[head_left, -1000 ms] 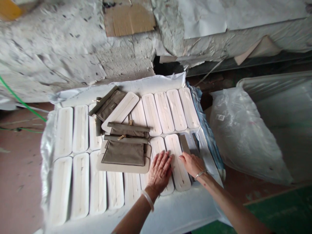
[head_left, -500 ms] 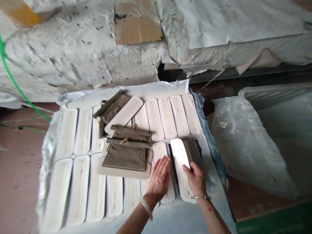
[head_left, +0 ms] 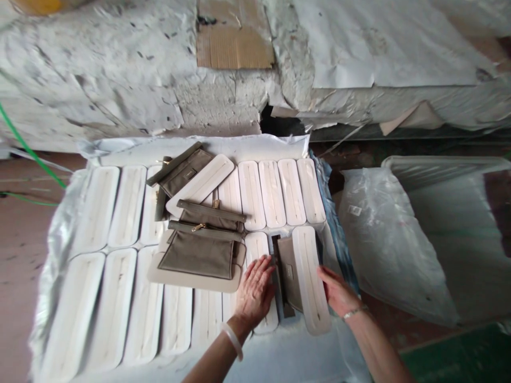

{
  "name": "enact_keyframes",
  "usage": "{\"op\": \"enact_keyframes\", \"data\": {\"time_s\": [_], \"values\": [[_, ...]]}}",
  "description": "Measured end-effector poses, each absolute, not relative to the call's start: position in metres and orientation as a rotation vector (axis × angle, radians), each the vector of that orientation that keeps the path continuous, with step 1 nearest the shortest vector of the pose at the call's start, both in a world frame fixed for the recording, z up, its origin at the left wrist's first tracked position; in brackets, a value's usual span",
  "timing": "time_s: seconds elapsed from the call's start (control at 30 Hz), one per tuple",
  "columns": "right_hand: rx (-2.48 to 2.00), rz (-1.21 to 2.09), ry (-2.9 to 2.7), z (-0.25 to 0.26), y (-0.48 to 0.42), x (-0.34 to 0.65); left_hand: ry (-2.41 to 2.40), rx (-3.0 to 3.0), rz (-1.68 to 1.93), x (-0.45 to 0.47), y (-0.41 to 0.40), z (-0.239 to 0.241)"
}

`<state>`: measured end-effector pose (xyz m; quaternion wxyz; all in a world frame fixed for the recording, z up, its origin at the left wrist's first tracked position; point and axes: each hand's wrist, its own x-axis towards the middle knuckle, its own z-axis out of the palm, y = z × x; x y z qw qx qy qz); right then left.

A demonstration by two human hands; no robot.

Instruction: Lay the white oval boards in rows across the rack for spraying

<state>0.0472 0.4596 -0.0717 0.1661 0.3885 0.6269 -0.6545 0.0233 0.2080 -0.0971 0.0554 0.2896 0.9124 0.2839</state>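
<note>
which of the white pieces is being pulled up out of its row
The white piece at the right end of the near row: the right hand holds it tilted up, olive side showing, while the others lie flat.

The right hand (head_left: pixel 337 291) is partly covered by the raised white tray (head_left: pixel 309 276), so its fingertips behind the tray's edge cannot be seen, and both forearms are cut off by the bottom edge of the picture. The olive bag piece (head_left: pixel 289 276) under that tray is largely hidden by it, and the white trays beneath the two olive bags (head_left: pixel 199 247) near the middle are covered where the bags lie. The contents of the clear plastic bag (head_left: pixel 393 244) at the right cannot be made out, and the grey bin (head_left: pixel 451 197) behind it is cut off by the right edge.
</note>
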Motion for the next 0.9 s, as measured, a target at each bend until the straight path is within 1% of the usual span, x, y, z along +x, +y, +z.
{"op": "enact_keyframes", "data": {"time_s": [0.07, 0.2, 0.23, 0.4, 0.5, 0.63, 0.7, 0.8, 0.87, 0.9], "values": [[1.124, -1.85, 1.674, -0.077, 0.451, 0.048, 2.744, 0.8, 0.927, 0.023, 0.211, -0.095], [1.036, -1.559, 1.755, -0.088, 0.436, 0.048, 2.664, 0.583, 1.014, 0.023, 0.221, -0.091], [1.025, -1.548, 1.72, -0.09, 0.435, 0.048, 2.654, 0.546, 1.021, 0.024, 0.224, -0.091], [1.03, -1.708, 1.464, -0.098, 0.442, 0.045, 2.636, 0.455, 1.086, 0.023, 0.229, -0.091], [0.915, -1.599, 1.572, -0.1, 0.443, 0.042, 2.624, 0.491, 1.097, 0.021, 0.226, -0.092], [0.72, -1.354, 1.782, -0.1, 0.433, 0.038, 2.67, 0.562, 1.042, 0.023, 0.224, -0.095], [0.65, -1.175, 1.935, -0.098, 0.427, 0.032, 2.739, 0.621, 0.974, 0.025, 0.225, -0.097], [0.447, -0.743, 2.256, -0.087, 0.419, 0.016, 2.86, 0.763, 0.836, 0.027, 0.225, -0.098], [0.353, -0.454, 2.352, -0.077, 0.414, 0.004, 2.906, 0.857, 0.749, 0.027, 0.224, -0.099], [0.334, -0.367, 2.361, -0.073, 0.412, -0.001, 2.917, 0.89, 0.712, 0.027, 0.223, -0.099]]}}
